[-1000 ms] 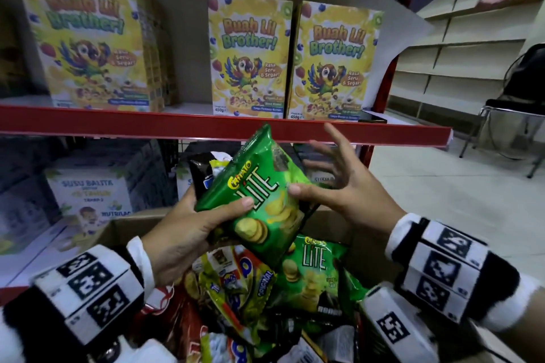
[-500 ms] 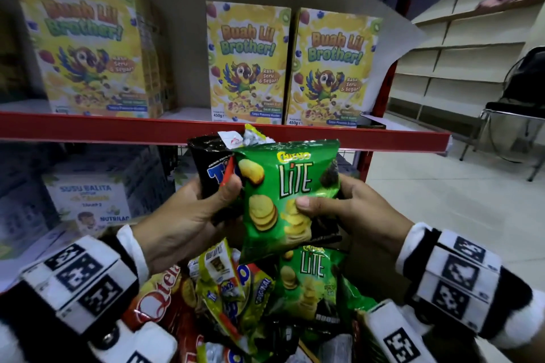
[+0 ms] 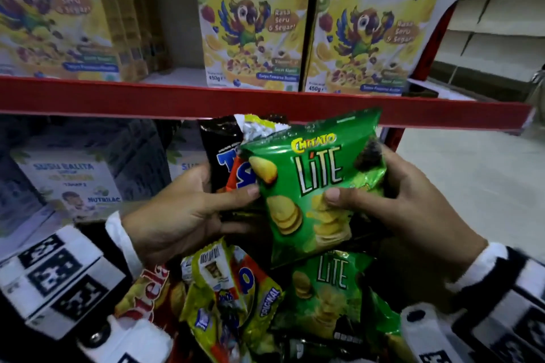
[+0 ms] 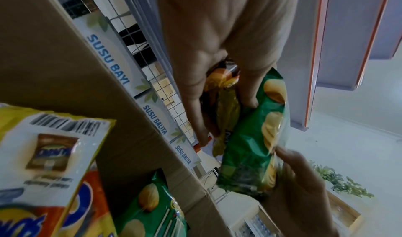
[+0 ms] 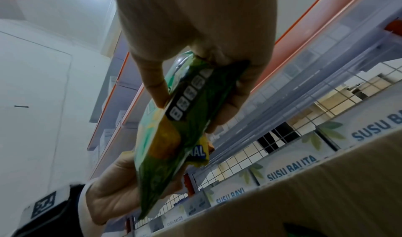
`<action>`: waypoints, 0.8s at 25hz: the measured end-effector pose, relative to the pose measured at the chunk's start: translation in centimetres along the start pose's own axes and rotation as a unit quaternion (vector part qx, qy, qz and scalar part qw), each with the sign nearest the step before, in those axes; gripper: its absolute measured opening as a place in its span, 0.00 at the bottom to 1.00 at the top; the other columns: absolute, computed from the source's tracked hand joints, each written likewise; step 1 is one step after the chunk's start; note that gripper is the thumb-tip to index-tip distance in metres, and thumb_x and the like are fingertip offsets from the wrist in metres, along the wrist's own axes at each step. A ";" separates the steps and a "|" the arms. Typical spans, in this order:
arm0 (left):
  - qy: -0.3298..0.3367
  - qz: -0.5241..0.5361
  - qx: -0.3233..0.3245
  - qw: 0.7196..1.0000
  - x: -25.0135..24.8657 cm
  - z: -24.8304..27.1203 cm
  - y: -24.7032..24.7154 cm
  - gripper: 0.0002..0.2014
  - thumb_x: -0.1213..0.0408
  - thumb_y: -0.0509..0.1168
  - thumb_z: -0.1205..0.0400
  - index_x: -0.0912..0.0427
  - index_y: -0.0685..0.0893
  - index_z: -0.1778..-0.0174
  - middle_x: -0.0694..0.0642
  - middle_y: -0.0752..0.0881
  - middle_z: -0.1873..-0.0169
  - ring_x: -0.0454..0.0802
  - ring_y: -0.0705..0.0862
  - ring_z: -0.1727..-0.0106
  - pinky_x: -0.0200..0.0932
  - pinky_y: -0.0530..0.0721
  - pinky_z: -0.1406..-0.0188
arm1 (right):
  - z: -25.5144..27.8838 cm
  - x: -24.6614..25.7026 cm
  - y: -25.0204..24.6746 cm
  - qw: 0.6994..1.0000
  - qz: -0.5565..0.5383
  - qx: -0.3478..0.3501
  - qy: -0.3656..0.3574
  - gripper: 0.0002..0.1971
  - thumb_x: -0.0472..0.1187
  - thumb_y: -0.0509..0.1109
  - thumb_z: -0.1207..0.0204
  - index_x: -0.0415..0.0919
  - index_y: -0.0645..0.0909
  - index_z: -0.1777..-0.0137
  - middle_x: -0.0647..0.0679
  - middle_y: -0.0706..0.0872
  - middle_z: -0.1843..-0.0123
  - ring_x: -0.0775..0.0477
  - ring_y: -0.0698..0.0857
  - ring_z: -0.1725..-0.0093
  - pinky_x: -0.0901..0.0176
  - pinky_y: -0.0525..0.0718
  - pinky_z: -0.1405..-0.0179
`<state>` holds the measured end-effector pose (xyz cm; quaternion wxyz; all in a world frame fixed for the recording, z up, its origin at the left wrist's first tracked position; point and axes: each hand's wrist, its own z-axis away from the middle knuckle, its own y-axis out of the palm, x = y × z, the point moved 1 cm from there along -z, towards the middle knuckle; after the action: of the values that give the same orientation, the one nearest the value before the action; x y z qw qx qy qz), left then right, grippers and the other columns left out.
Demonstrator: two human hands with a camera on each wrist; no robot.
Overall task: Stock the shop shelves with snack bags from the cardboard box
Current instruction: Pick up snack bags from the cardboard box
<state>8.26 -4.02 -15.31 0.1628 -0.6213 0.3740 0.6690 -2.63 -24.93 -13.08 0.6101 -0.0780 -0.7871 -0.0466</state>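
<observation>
green "chitato lite" bag [image 3: 315, 183], both hands

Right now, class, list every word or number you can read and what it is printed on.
"CHITATO LITE": held green chip bag
"LITE": green bag in the box
"Brother!", "Rasa Seru & Segar!", "450g": cereal boxes
"SUSU BALITA", "NUTRILAC": milk box
"SUSU BAYI": milk carton
"ORIGINAL": yellow bag
Smaller print: blurred.

red shelf edge [image 3: 206, 102] just above, milk boxes [image 3: 67, 183] filling lower shelf, open floor [image 3: 472, 186] right
</observation>
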 end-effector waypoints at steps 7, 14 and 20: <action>0.010 -0.028 -0.034 0.999 -4.8 -2.2 1.0 0.16 0.66 0.72 0.37 0.56 0.90 0.53 0.57 0.91 0.51 0.52 0.90 0.50 0.42 0.88 0.56 | -2.1 3.7 -0.1 0.998 0.045 -0.038 -0.009 0.24 0.44 0.78 0.41 0.47 0.81 0.42 0.50 0.92 0.49 0.51 0.91 0.53 0.55 0.89 0.57; 0.002 0.011 -0.077 0.997 -16.5 -0.8 5.3 0.15 0.66 0.72 0.39 0.56 0.90 0.56 0.53 0.92 0.56 0.45 0.90 0.54 0.36 0.88 0.58 | -3.6 15.8 0.7 0.996 0.060 -0.052 0.039 0.27 0.45 0.78 0.41 0.44 0.78 0.40 0.50 0.90 0.46 0.50 0.90 0.47 0.55 0.88 0.49; 0.029 0.006 -0.070 0.997 -34.0 -0.2 10.9 0.18 0.69 0.70 0.35 0.60 0.81 0.49 0.50 0.92 0.59 0.43 0.90 0.56 0.37 0.89 0.58 | -6.9 33.8 1.2 0.992 0.111 -0.056 0.020 0.34 0.57 0.79 0.37 0.47 0.74 0.32 0.51 0.87 0.38 0.46 0.85 0.36 0.38 0.81 0.36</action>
<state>6.97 -3.04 20.32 0.1044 -0.6482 0.3345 0.6761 -4.02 -22.67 21.34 0.6216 -0.1983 -0.7574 -0.0245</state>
